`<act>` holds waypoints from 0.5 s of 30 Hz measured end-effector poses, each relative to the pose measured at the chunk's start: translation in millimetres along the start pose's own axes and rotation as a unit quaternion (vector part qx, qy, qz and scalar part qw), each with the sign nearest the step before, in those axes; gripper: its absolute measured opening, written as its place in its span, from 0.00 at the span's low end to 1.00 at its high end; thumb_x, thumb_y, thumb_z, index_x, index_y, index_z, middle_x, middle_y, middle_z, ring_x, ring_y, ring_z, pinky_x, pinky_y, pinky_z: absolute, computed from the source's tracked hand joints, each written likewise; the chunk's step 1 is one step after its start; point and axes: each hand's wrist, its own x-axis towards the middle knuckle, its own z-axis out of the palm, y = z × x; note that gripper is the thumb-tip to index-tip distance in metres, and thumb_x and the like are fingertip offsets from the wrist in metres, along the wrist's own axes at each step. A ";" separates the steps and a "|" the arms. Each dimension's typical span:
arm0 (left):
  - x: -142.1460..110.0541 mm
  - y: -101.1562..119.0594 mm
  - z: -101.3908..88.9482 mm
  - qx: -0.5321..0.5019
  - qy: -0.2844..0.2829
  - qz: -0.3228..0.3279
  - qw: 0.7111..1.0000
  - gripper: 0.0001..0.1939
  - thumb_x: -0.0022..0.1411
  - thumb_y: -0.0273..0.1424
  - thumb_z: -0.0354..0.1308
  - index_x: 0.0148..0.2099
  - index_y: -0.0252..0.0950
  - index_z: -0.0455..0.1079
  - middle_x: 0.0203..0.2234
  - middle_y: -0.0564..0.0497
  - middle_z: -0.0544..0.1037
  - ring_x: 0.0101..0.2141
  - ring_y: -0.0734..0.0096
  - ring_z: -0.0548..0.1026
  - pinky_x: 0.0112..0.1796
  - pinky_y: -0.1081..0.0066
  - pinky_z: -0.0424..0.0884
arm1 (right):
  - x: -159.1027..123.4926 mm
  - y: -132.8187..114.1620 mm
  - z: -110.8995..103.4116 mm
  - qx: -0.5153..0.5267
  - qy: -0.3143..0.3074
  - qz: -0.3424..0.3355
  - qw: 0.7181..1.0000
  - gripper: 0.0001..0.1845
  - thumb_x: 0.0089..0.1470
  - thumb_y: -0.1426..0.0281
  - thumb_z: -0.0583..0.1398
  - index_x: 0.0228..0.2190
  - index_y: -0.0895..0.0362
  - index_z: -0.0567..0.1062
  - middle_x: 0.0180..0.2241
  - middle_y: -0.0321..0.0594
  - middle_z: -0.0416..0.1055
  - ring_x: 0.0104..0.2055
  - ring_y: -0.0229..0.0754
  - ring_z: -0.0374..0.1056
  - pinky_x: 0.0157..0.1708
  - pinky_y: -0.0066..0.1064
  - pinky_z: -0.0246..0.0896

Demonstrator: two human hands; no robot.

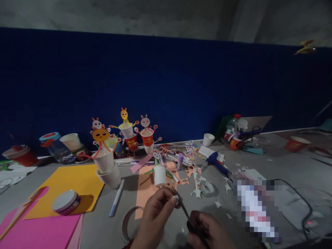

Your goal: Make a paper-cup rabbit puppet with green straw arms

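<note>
My left hand [155,214] is low in the middle, fingers pinched on a small white paper scrap [176,197]. My right hand [207,230] grips the black handles of a pair of scissors [183,204], whose thin blades reach up to the scrap. Just beyond stands a white paper cup [159,175] on a peach paper sheet [146,188]. A roll of clear tape [129,221] lies beside my left wrist.
Paper-cup animal figures [127,133] stand at the back by the blue wall. An orange sheet [70,186], a pink sheet [38,231], a round tin [65,202], a blue glue gun [216,162], a tape ring [206,187], a pen [116,197] and paper cuttings lie about.
</note>
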 end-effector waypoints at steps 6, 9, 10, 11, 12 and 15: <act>-0.3 0.0 0.7 0.000 -0.008 0.002 1.000 0.12 0.64 0.37 0.60 0.30 0.37 0.68 0.30 0.50 0.74 0.35 0.65 0.70 0.38 0.68 0.65 | 2.2 4.6 -0.8 -0.008 0.004 0.003 1.000 0.18 0.43 0.61 0.68 0.23 0.53 0.63 0.21 0.26 0.54 0.22 0.33 0.51 0.21 0.24 0.49; -0.7 -0.3 1.5 -0.004 -0.007 0.002 1.000 0.12 0.64 0.37 0.60 0.30 0.37 0.69 0.30 0.50 0.73 0.34 0.65 0.71 0.38 0.68 0.65 | 3.3 8.0 -2.7 -0.010 -0.003 0.001 1.000 0.17 0.44 0.64 0.68 0.23 0.53 0.63 0.20 0.25 0.54 0.21 0.32 0.51 0.20 0.23 0.49; -0.7 -0.4 1.9 -0.006 -0.006 0.002 1.000 0.12 0.64 0.37 0.61 0.30 0.37 0.69 0.30 0.50 0.73 0.34 0.66 0.71 0.38 0.68 0.65 | 3.8 8.4 -3.3 -0.008 -0.009 0.000 1.000 0.17 0.44 0.64 0.67 0.22 0.53 0.63 0.20 0.25 0.54 0.21 0.32 0.50 0.20 0.23 0.49; -0.6 -0.5 2.2 -0.008 -0.004 0.001 1.000 0.12 0.63 0.36 0.61 0.29 0.37 0.69 0.30 0.50 0.73 0.34 0.66 0.71 0.38 0.69 0.65 | 4.4 8.5 -3.7 -0.006 -0.014 -0.001 1.000 0.17 0.44 0.64 0.67 0.22 0.53 0.63 0.19 0.25 0.54 0.21 0.32 0.50 0.20 0.23 0.48; -0.5 -0.5 2.4 -0.009 -0.002 0.000 1.000 0.12 0.63 0.36 0.61 0.29 0.37 0.69 0.30 0.51 0.74 0.34 0.66 0.71 0.38 0.69 0.65 | 5.1 8.3 -3.7 -0.004 -0.016 -0.003 1.000 0.17 0.43 0.64 0.67 0.22 0.53 0.62 0.19 0.25 0.53 0.20 0.32 0.50 0.19 0.23 0.48; 0.5 -0.2 2.4 -0.007 -0.001 -0.004 1.000 0.12 0.63 0.37 0.61 0.30 0.37 0.69 0.31 0.50 0.74 0.34 0.66 0.71 0.38 0.68 0.65 | 7.2 7.9 -2.4 0.001 -0.012 -0.003 1.000 0.18 0.43 0.63 0.67 0.21 0.53 0.61 0.19 0.25 0.53 0.20 0.32 0.49 0.18 0.23 0.45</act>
